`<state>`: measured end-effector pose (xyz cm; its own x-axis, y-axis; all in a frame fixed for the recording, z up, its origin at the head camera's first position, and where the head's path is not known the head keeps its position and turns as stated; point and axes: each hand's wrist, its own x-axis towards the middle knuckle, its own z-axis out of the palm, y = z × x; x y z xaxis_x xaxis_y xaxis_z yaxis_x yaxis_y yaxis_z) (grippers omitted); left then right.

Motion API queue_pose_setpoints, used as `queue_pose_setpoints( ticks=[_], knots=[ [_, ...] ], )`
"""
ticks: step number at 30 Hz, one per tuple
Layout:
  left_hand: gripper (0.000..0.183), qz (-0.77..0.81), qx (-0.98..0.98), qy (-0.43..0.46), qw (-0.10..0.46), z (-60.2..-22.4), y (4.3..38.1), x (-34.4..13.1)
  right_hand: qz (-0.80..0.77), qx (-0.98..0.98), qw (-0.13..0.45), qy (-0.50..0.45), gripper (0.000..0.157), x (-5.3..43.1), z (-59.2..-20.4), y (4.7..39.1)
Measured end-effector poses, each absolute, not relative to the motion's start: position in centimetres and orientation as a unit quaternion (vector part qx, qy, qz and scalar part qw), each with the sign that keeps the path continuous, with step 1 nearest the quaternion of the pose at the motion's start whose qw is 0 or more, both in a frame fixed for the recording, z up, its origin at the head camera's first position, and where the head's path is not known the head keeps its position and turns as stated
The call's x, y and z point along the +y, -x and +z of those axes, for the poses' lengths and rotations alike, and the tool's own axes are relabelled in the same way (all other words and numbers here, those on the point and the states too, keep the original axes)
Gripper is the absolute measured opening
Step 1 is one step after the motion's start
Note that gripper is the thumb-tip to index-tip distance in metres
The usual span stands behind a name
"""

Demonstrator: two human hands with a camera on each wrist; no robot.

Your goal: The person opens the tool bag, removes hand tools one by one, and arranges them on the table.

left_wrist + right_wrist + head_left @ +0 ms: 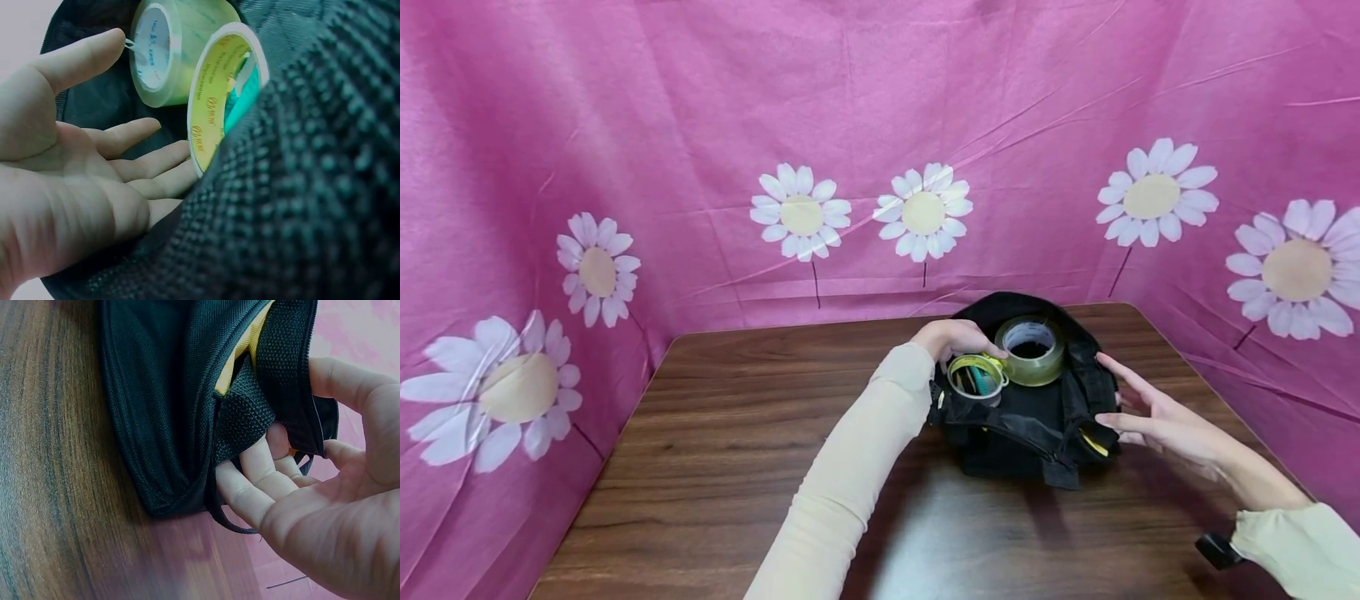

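Note:
A black fabric bag (1000,450) stands with its top gaping at the back right of the table. In it are a large roll of clear packing tape (1037,367) and a smaller tape roll (988,392) with a yellow inner ring and a teal item in its core. My left hand (100,162) reaches into the bag, thumb out and fingers loose, fingertips right at the smaller roll; they grip nothing. My right hand (1172,425) holds the bag's right side, its fingers bent against the black webbing strap (247,415) beside a zipper edge with yellow lining.
The brown wood-grain table (737,433) extends to the left and front of the bag. A pink cloth (865,100) with white daisies hangs around its back and sides. A small black device (1217,550) sits at the right sleeve cuff.

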<state>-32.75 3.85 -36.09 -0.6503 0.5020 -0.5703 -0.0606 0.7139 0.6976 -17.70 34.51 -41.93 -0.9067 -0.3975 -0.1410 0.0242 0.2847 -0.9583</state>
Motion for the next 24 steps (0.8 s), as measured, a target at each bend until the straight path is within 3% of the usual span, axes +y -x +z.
queue_pose_setpoints(
  ticks=[4, 11, 24],
  knots=[
    [0.050, 0.385, 0.826, -0.099, 0.399, -36.8, 32.5, 3.8, -0.602, 0.767, 0.185, 0.124, 0.088, 34.4, -42.0, 17.7],
    [0.016, 0.399, 0.817, -0.077, 0.410, -38.1, 32.0, 3.9, -0.613, 0.756, 0.190, 0.129, 0.088, 34.3, -42.3, 17.8],
    [0.028, 0.401, 0.825, -0.149, 0.369, -39.6, 31.5, 3.7, -0.624, 0.744, 0.202, 0.126, 0.089, 34.5, -42.4, 17.9]
  ],
)
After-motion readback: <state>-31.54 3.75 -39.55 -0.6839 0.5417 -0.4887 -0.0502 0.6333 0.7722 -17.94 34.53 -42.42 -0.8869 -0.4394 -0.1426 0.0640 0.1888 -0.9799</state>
